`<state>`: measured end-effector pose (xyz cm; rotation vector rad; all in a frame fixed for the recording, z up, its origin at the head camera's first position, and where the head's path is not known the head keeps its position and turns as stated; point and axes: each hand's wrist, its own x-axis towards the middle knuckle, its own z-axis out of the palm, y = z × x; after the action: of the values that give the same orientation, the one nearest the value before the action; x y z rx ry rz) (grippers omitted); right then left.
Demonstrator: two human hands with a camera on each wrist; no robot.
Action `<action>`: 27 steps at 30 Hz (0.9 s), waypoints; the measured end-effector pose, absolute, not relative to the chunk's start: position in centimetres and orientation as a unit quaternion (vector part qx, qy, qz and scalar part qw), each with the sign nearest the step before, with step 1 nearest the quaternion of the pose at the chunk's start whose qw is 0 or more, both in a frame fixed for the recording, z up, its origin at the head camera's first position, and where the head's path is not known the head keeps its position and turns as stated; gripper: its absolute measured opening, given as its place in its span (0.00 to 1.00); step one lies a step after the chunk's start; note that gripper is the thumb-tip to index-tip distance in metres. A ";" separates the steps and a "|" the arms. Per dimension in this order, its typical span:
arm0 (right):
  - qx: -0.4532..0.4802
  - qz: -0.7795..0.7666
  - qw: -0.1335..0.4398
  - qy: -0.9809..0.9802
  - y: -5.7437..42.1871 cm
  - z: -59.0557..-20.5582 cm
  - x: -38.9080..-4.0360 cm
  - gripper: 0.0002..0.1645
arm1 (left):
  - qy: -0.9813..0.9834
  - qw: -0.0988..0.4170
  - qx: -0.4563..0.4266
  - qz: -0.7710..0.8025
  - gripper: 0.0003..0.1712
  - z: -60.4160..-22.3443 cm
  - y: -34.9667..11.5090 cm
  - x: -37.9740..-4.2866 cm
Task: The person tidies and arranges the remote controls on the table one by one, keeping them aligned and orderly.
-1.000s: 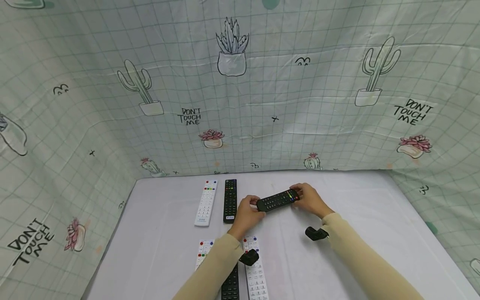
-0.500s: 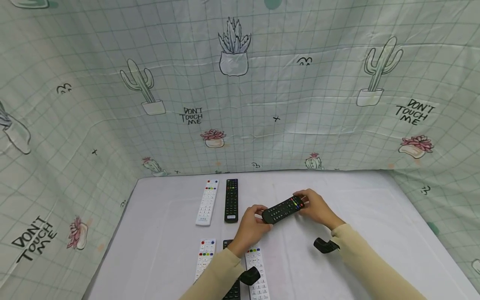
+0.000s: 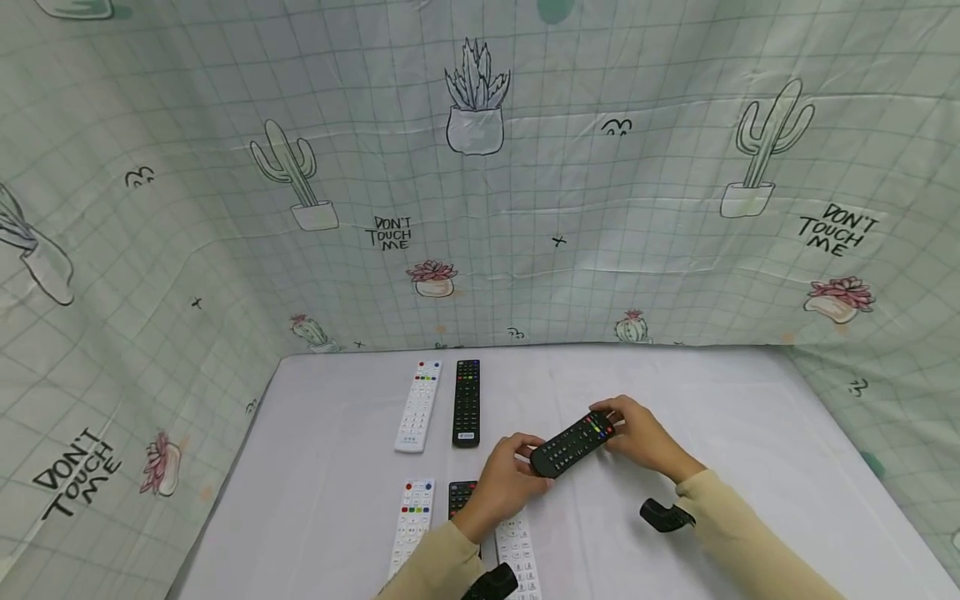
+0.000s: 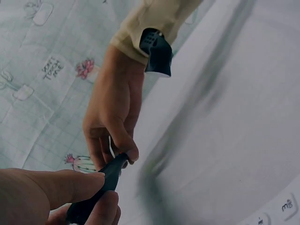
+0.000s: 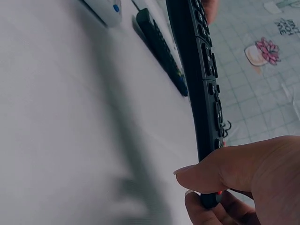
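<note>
A black remote control [image 3: 572, 444] is held up at a slant between both hands, its buttons facing up and its coloured keys at the right end. My left hand [image 3: 506, 479] pinches its lower left end. The right hand [image 3: 637, 435] grips the opposite end, with thumb and fingers on either side, as the right wrist view shows along the remote's edge [image 5: 194, 89]. In the left wrist view the remote [image 4: 111, 176] appears edge-on, raised over the white cloth with a shadow beneath.
Behind on the table [image 3: 337, 467] lie a white remote [image 3: 417, 408] and a black remote [image 3: 467, 404]. Nearer are a white remote [image 3: 412, 521], a black one [image 3: 461, 495] and another white one [image 3: 517, 557], the latter two partly hidden by the left arm. A patterned curtain [image 3: 555, 183] surrounds the table.
Both hands have brought the black remote toward the front of the table and a little to the right. It slants more steeply now, and the left arm uncovers more of the front left white remote.
</note>
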<state>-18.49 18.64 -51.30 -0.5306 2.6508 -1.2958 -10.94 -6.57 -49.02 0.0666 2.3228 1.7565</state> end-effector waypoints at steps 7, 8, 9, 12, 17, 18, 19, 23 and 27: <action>-0.200 -0.431 0.066 0.877 18.9 -51.2 -17.7 0.33 | 0.788 0.133 0.036 0.599 0.29 -48.9 -6.6 -10.0; -0.204 -0.431 0.065 0.876 19.0 -51.3 -17.7 0.33 | 0.785 0.140 0.034 0.602 0.29 -48.9 -6.6 -9.9; -0.208 -0.431 0.065 0.875 19.0 -51.3 -17.6 0.33 | 0.781 0.145 0.033 0.606 0.29 -48.9 -6.6 -9.7; -0.217 -0.432 0.065 0.873 19.1 -51.5 -17.4 0.32 | 0.774 0.161 0.033 0.612 0.29 -48.9 -6.6 -9.4; -0.234 -0.427 0.062 0.871 19.3 -51.5 -17.0 0.33 | 0.769 0.174 0.038 0.614 0.28 -49.1 -6.7 -9.0; -0.237 -0.428 0.065 0.870 19.3 -51.5 -16.9 0.33 | 0.768 0.176 0.039 0.615 0.28 -49.2 -6.8 -8.9; -0.241 -0.428 0.068 0.869 19.3 -51.4 -16.9 0.32 | 0.766 0.178 0.041 0.616 0.28 -49.2 -6.8 -8.8; -0.252 -0.426 0.081 0.865 19.3 -51.3 -16.5 0.32 | 0.757 0.182 0.048 0.626 0.28 -49.3 -6.9 -8.4; -0.270 -0.414 0.087 0.865 19.4 -51.3 -16.4 0.32 | 0.751 0.184 0.064 0.631 0.27 -49.5 -6.8 -8.0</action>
<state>-16.45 19.37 -51.32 -0.8032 2.5769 -1.2340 -7.98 -6.81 -49.46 0.1791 2.1165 1.7796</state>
